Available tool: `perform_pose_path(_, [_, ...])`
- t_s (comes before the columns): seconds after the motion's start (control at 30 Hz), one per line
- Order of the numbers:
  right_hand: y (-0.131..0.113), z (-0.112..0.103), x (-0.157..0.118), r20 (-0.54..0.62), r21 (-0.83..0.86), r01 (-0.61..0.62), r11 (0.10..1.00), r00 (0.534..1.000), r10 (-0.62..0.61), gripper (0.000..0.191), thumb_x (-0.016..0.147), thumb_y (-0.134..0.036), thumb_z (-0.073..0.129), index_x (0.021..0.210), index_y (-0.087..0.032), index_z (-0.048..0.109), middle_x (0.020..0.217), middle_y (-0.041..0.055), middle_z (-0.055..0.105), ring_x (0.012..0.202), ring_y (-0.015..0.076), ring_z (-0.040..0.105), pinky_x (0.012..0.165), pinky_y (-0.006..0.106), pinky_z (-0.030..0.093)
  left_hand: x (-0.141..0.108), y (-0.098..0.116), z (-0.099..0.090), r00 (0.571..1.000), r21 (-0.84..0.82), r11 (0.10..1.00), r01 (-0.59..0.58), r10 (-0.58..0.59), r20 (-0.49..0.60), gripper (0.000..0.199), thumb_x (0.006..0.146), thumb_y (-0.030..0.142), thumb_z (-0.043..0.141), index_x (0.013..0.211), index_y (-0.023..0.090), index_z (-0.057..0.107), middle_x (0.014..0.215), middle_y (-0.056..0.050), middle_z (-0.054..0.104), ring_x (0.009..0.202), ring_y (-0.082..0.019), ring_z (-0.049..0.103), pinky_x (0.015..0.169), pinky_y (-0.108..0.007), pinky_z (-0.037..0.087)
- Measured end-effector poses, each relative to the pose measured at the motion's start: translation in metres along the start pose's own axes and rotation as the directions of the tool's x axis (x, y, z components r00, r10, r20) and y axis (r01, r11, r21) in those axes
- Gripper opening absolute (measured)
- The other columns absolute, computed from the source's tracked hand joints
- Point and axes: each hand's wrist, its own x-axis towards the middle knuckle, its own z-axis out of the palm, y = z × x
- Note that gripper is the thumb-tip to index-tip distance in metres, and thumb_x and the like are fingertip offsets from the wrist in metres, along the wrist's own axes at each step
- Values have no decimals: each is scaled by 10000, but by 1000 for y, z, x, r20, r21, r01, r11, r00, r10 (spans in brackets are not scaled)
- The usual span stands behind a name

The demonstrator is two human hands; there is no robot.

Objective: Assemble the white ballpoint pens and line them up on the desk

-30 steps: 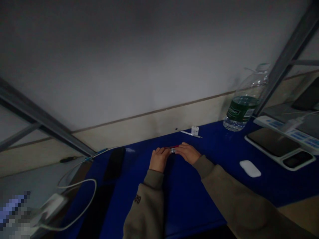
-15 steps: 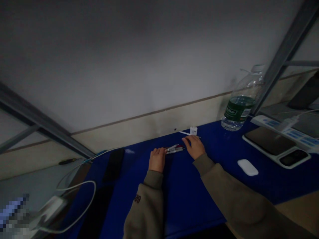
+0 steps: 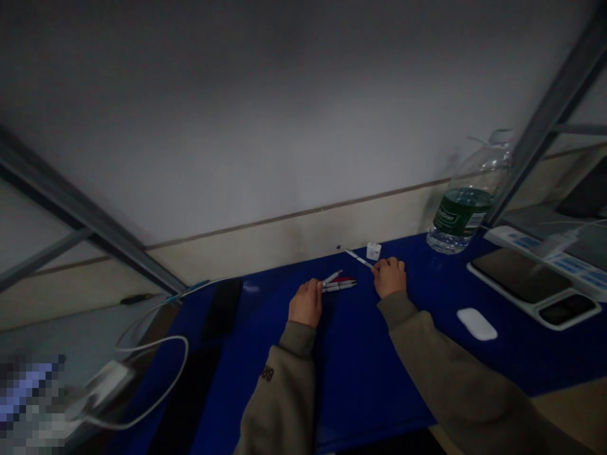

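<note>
On the blue tabletop, my left hand is closed around the near ends of several pens, white ones and a red one, whose tips fan out to the right. To its right, my right hand pinches the lower right end of a single white pen, which slants up and left toward the wall. A small white cube-shaped adapter stands just behind that pen, near the table's back edge.
A large bottle with a green label stands at the back right. Nearer are a scale-like device, a white power strip and a white rounded case. A black phone-like slab and a white cable lie left.
My right hand has moved right along the single pen and now grips its end. That pen is turned more steeply. My left hand still holds the bunch; the whole view has shifted slightly.
</note>
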Motion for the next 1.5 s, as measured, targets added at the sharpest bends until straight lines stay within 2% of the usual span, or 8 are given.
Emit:
perform_pose_path(0.2, [-18, 0, 1, 19, 483, 166, 860, 980, -200, 188, 849, -306, 479, 906, -163, 588, 865, 90, 619, 834, 219, 541, 785, 363, 408, -2, 4, -10, 992, -15, 992, 129, -129, 8, 413, 854, 584, 390, 975, 219, 541, 742, -10, 642, 665, -154, 602, 530, -217, 343])
perform_pose_path(0.37, [-47, -9, -14, 233, 853, -20, 521, 908, -347, 249, 852, -386, 478, 990, -183, 523, 763, 34, 633, 663, 164, 588, 594, 291, 468, -4, -3, -3, 998, -20, 999, 45, -45, -35, 342, 867, 494, 452, 1137, 312, 559, 982, -16, 669, 821, -155, 617, 609, -220, 395])
perform_pose_path(0.53, [-62, -9, -23, 271, 915, -104, 390, 874, -403, 239, 850, -391, 489, 970, -187, 521, 784, 44, 640, 677, 159, 603, 586, 286, 489, -5, -5, -2, 998, 62, 996, -68, 69, -1, 294, 899, 388, 437, 1141, 320, 590, 993, -26, 649, 885, -155, 586, 656, -218, 413])
perform_pose_path(0.77, [-57, -9, -24, 171, 793, 53, 606, 937, -305, 261, 887, -366, 431, 1010, -184, 572, 748, 38, 651, 703, 164, 609, 639, 290, 467, 3, -25, -13, 985, 222, 960, 169, -174, -1, 248, 896, 322, 420, 1033, 233, 605, 991, -55, 602, 806, -182, 604, 569, -249, 423])
perform_pose_path(1.1, [-52, -8, -21, 59, 504, 315, 804, 917, -395, 208, 882, -273, 457, 820, -201, 642, 764, 49, 645, 762, 193, 557, 725, 325, 425, -4, -66, -25, 774, 329, 723, 608, -631, -43, 375, 856, 461, 439, 896, 148, 641, 873, -146, 644, 792, -278, 631, 617, -336, 457])
perform_pose_path(1.23, [-56, -13, -23, 52, 550, 313, 774, 912, -406, 212, 892, -302, 444, 926, -214, 634, 826, 50, 638, 794, 194, 566, 754, 340, 443, 0, -47, -24, 856, 287, 809, 513, -508, -98, 452, 875, 538, 352, 992, 185, 609, 878, -112, 639, 741, -223, 617, 591, -283, 431])
perform_pose_path(1.37, [-61, -23, -26, -24, 534, 402, 744, 886, -462, 430, 858, -343, 511, 1274, -238, 472, 1172, 107, 532, 1065, 238, 499, 899, 398, 409, 3, -19, -16, 988, 258, 955, 148, -151, -7, 383, 920, 469, 304, 1075, 253, 580, 901, -65, 623, 762, -169, 586, 598, -229, 399])
perform_pose_path(1.5, [-61, -22, -27, 106, 489, 505, 712, 775, -623, 408, 886, -322, 472, 1288, -254, 470, 1178, 103, 551, 1068, 242, 495, 895, 418, 398, 2, -3, -6, 993, 187, 976, -108, 97, 70, 318, 920, 421, 359, 1132, 301, 563, 920, -44, 622, 866, -176, 538, 643, -234, 396])
